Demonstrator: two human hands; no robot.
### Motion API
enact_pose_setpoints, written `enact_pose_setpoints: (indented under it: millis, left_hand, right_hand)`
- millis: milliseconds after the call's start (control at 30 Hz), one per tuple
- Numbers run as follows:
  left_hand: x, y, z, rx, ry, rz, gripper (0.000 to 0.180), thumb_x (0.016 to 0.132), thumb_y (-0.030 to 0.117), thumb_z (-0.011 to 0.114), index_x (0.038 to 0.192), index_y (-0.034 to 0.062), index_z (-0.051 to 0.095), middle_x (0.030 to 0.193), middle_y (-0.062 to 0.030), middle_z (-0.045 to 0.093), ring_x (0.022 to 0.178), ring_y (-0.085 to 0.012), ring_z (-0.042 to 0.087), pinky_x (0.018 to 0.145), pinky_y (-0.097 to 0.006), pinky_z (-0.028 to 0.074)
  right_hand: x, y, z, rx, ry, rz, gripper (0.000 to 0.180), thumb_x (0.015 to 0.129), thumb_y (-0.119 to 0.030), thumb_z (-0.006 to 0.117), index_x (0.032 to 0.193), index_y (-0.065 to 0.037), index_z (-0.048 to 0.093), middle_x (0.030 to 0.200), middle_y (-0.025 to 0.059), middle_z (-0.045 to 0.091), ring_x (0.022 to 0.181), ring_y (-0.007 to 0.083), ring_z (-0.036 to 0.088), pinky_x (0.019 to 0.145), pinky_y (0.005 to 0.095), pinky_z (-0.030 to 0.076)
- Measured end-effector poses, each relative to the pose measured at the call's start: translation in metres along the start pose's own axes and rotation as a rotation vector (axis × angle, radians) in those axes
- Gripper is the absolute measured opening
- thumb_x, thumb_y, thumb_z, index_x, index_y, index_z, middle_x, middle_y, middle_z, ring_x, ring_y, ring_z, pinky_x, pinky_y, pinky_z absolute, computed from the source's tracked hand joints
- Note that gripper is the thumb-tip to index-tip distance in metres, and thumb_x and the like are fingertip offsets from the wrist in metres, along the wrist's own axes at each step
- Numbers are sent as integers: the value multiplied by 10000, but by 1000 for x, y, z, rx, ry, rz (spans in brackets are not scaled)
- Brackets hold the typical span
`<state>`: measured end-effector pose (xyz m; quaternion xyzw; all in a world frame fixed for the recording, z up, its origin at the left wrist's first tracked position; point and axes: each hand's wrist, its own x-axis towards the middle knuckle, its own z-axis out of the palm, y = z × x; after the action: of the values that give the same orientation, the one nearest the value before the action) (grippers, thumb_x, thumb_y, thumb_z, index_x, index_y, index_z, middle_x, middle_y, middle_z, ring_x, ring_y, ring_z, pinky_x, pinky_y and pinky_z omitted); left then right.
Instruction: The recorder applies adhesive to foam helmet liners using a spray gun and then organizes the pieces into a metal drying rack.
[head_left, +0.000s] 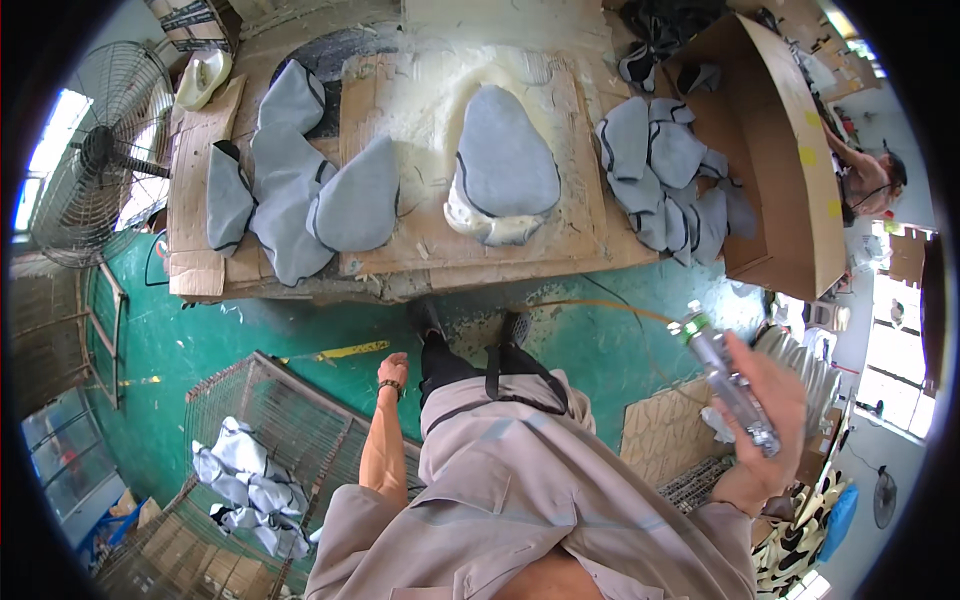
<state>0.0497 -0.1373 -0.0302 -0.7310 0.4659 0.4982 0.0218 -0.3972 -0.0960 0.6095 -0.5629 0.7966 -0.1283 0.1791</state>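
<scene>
- clear plastic bottle with a green cap [728, 378] sits in the right hand [765, 405], low on the right side; the fingers wrap around it and hold it tight
- left hand [392, 371] hangs down by the leg, with a dark band on the wrist; it holds nothing, and the fingers curl in a little
- grey fabric pieces [300, 190] lie on the brown cardboard-covered table [570, 240] ahead; one grey piece [506, 160] lies on a pale foam shape
- wire basket [290, 420] with more grey pieces stands just beside the left arm; a big metal fan [95, 150] stands far left; an open cardboard box [790, 190] stands on the right
</scene>
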Motion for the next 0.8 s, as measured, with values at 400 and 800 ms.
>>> enact_pose_setpoints:
  millis: [400, 800]
  left_hand:
    - [83, -36, -79, -104, -105, 15, 376, 825, 166, 710, 1190, 105, 776, 1168, -135, 769, 1112, -275, 726, 987, -360, 558]
    - [41, 76, -187, -524, 50, 422, 310, 946, 113, 701, 1241, 18, 703, 1074, -100, 769, 1011, -161, 730, 895, -288, 563]
  right_hand:
    - [83, -99, 296, 486, -432, -41, 659, 860, -31, 738, 1483, -4, 527, 1176, 206, 701, 1056, 311, 686, 963, 389, 514]
    - [148, -176, 200, 978, 144, -219, 668, 920, -506, 768, 1245, 63, 636, 888, 110, 680, 805, 179, 662, 810, 368, 588]
